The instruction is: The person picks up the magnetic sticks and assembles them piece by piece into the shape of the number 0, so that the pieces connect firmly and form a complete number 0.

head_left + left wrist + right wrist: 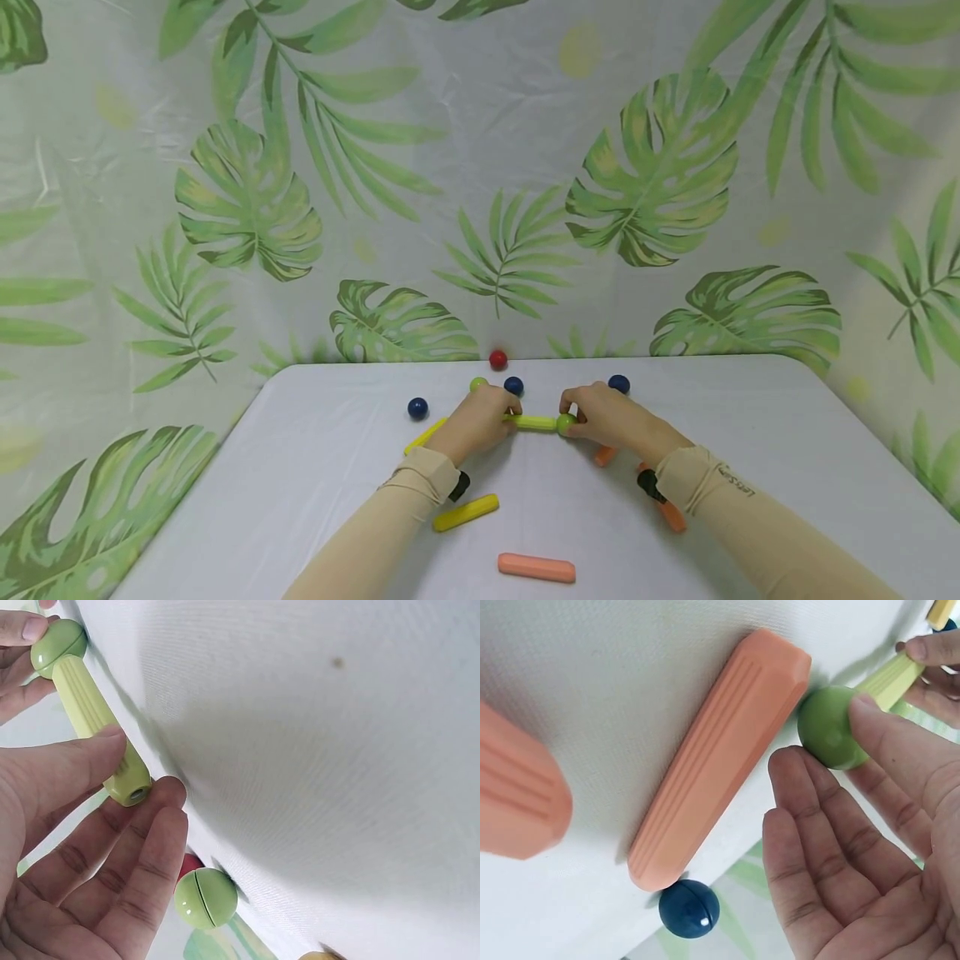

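Note:
A light yellow-green ridged rod lies between the two hands, with a green ball touching its right end. My left hand pinches the rod near its left end; the left wrist view shows a hole in that end face of the rod. With thumb and fingers my right hand pinches the green ball. Another green ball rests beyond the left fingers. Near the right hand lies an orange ridged rod, with a dark blue ball by its far end.
Yellow rods lie by the left forearm, and an orange rod sits at the front. Toward the back are a red ball and blue balls. A leaf-patterned sheet hangs behind the white table.

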The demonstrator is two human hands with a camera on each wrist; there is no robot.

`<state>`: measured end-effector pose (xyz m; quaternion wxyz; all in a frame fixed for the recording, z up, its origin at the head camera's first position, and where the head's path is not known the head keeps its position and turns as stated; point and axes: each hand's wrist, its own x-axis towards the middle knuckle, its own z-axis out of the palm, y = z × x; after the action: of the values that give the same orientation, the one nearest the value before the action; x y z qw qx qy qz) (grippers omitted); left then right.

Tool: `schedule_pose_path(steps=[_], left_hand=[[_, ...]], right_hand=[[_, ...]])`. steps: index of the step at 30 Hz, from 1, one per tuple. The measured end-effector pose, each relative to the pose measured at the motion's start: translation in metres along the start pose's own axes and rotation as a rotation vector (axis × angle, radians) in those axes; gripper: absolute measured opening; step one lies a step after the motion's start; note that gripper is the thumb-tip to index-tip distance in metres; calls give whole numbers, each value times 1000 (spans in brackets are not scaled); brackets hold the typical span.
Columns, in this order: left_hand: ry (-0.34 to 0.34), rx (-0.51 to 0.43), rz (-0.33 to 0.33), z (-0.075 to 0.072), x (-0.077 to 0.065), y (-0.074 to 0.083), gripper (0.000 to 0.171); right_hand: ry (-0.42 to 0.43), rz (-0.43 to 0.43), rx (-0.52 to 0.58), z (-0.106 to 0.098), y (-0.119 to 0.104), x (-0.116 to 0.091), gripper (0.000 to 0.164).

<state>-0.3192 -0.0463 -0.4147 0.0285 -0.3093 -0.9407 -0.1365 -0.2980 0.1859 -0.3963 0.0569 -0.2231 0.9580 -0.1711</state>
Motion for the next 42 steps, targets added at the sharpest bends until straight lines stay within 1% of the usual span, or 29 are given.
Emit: schedule_pose_path(steps=[2, 9, 13, 17, 20, 22, 26, 28, 31, 37, 42], left_hand=[[-4, -1, -5, 0, 1, 0, 18], [-25, 1, -22, -1, 3, 0, 20], [-21, -10, -20, -3, 3, -3, 22], [-5, -46, -31, -10, 2, -7, 25], [5, -109, -56, -19, 0, -12, 27], [26, -141, -69, -25, 0, -16, 27], [89, -176, -130, -34, 0, -26, 29], [119, -197, -171, -35, 1, -30, 30], [143, -230, -231, -35, 2, -34, 33], [153, -279, -328, -32, 5, -39, 37], [137, -320, -416, -28, 9, -43, 41]], right_hand=[[1, -1, 4, 0, 0, 0, 17], [33, -45, -35, 0, 2, 0, 16], [31, -30, -28, -1, 1, 0, 16], [43, -30, -30, -2, 0, -1, 17], [56, -42, -30, -3, 0, -2, 18], [60, -46, -28, -3, 1, -2, 18], [57, -38, -14, -3, 1, -3, 18], [55, -36, -10, -4, 2, -3, 18], [56, -33, 1, -3, 3, -2, 17], [64, -50, 16, 4, 6, -1, 16], [50, -40, 25, 4, 4, -2, 16]])
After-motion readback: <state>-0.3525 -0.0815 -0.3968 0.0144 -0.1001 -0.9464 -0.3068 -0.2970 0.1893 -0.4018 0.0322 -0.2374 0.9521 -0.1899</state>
